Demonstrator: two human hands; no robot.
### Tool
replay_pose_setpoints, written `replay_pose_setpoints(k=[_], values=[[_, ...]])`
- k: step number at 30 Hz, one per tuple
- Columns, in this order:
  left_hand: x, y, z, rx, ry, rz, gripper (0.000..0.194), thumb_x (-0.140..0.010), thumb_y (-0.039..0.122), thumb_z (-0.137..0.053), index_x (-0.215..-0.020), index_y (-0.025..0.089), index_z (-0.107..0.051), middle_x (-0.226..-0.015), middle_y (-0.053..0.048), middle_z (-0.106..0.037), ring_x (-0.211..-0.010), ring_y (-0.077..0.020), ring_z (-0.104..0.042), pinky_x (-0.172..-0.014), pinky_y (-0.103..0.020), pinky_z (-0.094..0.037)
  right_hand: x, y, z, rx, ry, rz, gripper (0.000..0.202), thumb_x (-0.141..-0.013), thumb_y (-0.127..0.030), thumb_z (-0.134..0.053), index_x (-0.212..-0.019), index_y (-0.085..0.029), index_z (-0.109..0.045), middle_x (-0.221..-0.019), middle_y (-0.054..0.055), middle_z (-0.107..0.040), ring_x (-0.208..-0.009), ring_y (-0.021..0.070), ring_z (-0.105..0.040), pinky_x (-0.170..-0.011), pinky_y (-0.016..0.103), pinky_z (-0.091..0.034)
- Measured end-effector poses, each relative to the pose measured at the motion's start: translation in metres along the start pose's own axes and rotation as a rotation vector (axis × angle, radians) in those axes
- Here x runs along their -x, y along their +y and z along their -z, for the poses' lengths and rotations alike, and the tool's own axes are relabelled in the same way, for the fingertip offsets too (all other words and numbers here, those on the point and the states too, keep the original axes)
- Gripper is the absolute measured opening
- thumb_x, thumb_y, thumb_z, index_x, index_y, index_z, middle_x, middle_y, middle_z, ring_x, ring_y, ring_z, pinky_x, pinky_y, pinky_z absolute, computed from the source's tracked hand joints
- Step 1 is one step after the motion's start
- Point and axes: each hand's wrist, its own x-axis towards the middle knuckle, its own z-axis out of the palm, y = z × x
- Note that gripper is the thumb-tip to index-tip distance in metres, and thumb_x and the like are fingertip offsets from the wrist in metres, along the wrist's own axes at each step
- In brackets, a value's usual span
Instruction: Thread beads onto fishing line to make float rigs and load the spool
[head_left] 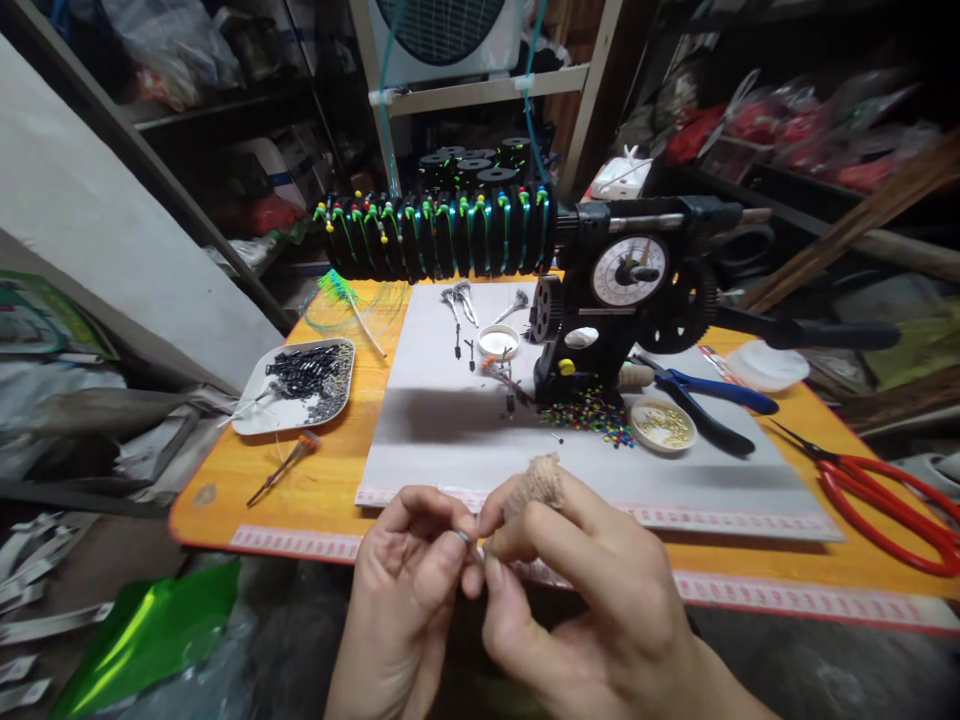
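My left hand (416,580) and my right hand (592,590) meet fingertip to fingertip in front of the table's near edge. Both are pinched closed on something too small to make out; a tiny grey bit shows at the left thumb. A tan wrap covers a finger of my right hand. Beyond them on the white board (427,420) lie a heap of coloured beads (592,415), a round dish of gold pieces (664,425) and small wire bundles (502,375). Above stands a black winding device (435,235) with green cords and coloured beads along its roll.
A white tray (300,385) of black and silver parts sits on the left, with a brush-like piece (289,465) before it. Blue-handled pliers (697,400) and red scissors (885,500) lie on the right. Shelves with bags stand behind.
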Motion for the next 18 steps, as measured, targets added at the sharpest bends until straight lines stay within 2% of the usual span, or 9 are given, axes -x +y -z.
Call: replay_pose_setpoints(k=[8, 11, 15, 18], values=[[0.000, 0.000, -0.002, 0.001, 0.004, -0.028, 0.032, -0.058, 0.021, -0.091, -0.078, 0.021, -0.065, -0.069, 0.006, -0.062, -0.051, -0.0040, -0.054, -0.054, -0.014, -0.048, 0.001, 0.002, 0.000, -0.025, 0.011, 0.005, 0.015, -0.078, -0.003, -0.054, -0.071, -0.016, -0.058, -0.072, 0.005, -0.056, -0.070, 0.0155, -0.057, -0.061, 0.027, -0.052], [-0.001, -0.003, 0.000, -0.022, 0.009, -0.084, 0.032, -0.058, 0.021, -0.091, -0.078, 0.021, -0.066, -0.069, 0.006, -0.063, -0.052, -0.0055, -0.055, -0.055, -0.016, -0.049, 0.000, 0.001, 0.001, -0.031, -0.009, 0.007, 0.015, -0.080, -0.003, -0.053, -0.074, -0.014, -0.059, -0.072, 0.006, -0.055, -0.072, 0.0168, -0.058, -0.062, 0.028, -0.052], [-0.004, -0.010, 0.006, -0.141, -0.017, -0.302, 0.029, -0.064, 0.021, -0.088, -0.084, 0.030, -0.069, -0.070, 0.008, -0.069, -0.054, -0.0067, -0.059, -0.055, -0.015, -0.051, -0.001, -0.001, 0.004, -0.059, -0.084, -0.007, 0.017, -0.086, -0.001, -0.050, -0.083, -0.014, -0.060, -0.079, 0.007, -0.060, -0.082, 0.0171, -0.060, -0.072, 0.027, -0.053], [-0.006, -0.013, 0.011, -0.305, -0.009, -0.640, 0.031, -0.066, 0.022, -0.087, -0.089, 0.035, -0.071, -0.068, 0.007, -0.073, -0.063, -0.0110, -0.065, -0.065, -0.021, -0.057, -0.002, -0.001, 0.009, -0.113, -0.123, -0.036, 0.018, -0.089, -0.001, -0.050, -0.087, -0.015, -0.061, -0.083, 0.006, -0.062, -0.084, 0.0149, -0.062, -0.073, 0.024, -0.051]])
